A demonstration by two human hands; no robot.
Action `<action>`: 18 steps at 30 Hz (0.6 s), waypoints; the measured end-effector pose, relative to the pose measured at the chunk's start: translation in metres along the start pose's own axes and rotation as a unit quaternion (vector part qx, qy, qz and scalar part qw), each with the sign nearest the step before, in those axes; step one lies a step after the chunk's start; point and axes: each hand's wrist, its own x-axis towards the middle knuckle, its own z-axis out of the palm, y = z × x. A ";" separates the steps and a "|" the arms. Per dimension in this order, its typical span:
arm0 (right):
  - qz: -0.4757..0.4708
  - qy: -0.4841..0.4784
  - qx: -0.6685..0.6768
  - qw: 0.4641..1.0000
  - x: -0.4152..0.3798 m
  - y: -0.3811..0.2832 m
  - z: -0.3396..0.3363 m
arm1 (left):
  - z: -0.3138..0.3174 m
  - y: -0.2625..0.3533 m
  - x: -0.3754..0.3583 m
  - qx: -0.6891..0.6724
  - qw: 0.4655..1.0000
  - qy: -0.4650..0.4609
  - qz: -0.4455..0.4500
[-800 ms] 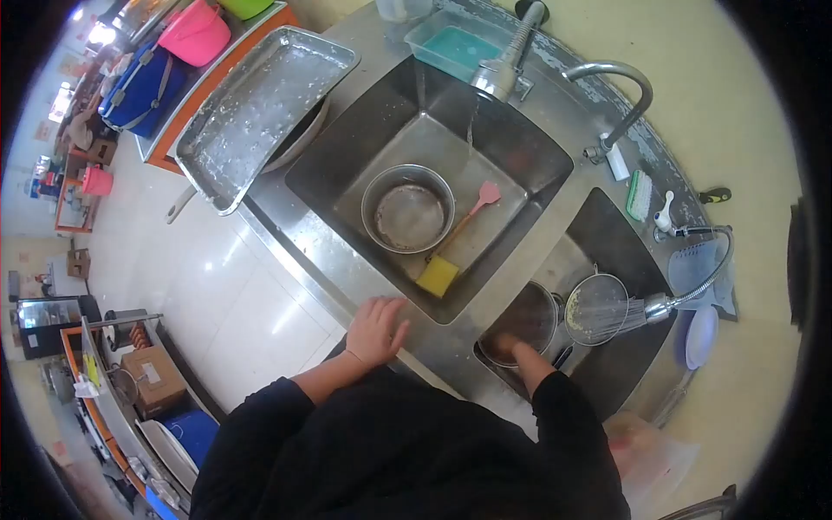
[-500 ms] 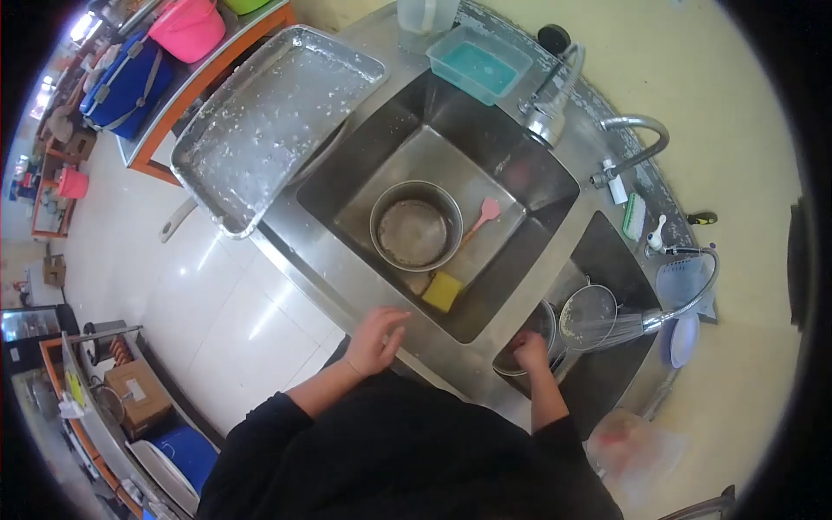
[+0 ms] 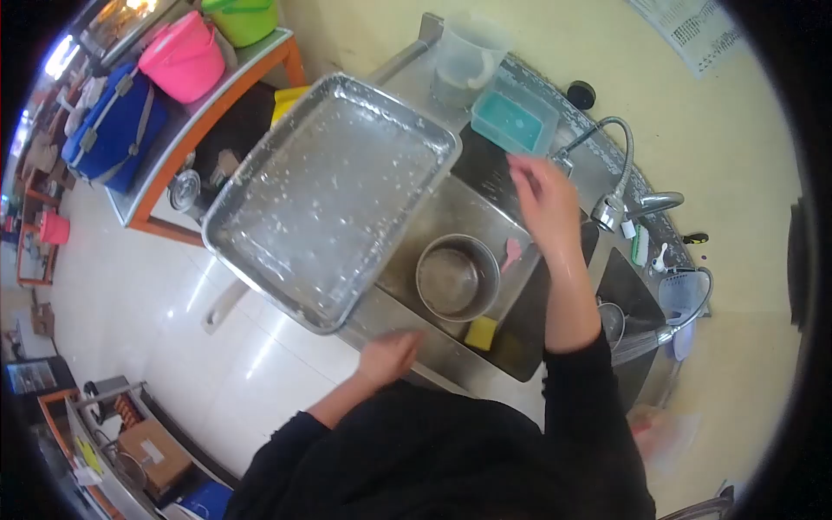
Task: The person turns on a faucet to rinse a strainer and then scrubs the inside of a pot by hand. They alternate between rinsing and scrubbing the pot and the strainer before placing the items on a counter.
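My right hand [image 3: 542, 195] is raised over the left sink basin [image 3: 433, 221], fingers spread, holding nothing; it is blurred by motion. My left hand [image 3: 390, 354] rests on the sink's front rim, near the corner of a large wet metal tray [image 3: 329, 195] that lies tilted across the counter and the basin. In the basin sit a round steel pot [image 3: 458, 276], a pink spatula [image 3: 513, 253] and a yellow sponge [image 3: 482, 331].
A teal tub [image 3: 516, 121] and a clear measuring jug [image 3: 464, 59] stand behind the sink. The faucet [image 3: 617, 195] curves at right; a strainer [image 3: 610, 319] lies in the right basin under a spray hose [image 3: 685, 321]. Pink bucket [image 3: 184, 54] and blue bag [image 3: 108, 121] at left.
My right hand left the bowl in the right basin and rose up over the left basin. The view shifted, so the tray now fills the middle. My left hand stayed on the rim.
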 end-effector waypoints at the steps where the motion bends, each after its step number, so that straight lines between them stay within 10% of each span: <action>1: -0.024 0.005 -0.018 1.000 0.035 -0.006 0.018 | -0.004 0.001 0.001 0.006 1.000 -0.015 -0.007; 9: 0.024 0.033 -0.265 0.963 0.212 0.059 0.116 | -0.001 -0.019 -0.003 -0.097 0.992 -0.034 0.079; 18: -0.114 0.063 -0.217 0.967 0.169 0.089 0.136 | -0.016 -0.025 0.001 -0.138 0.976 -0.152 0.074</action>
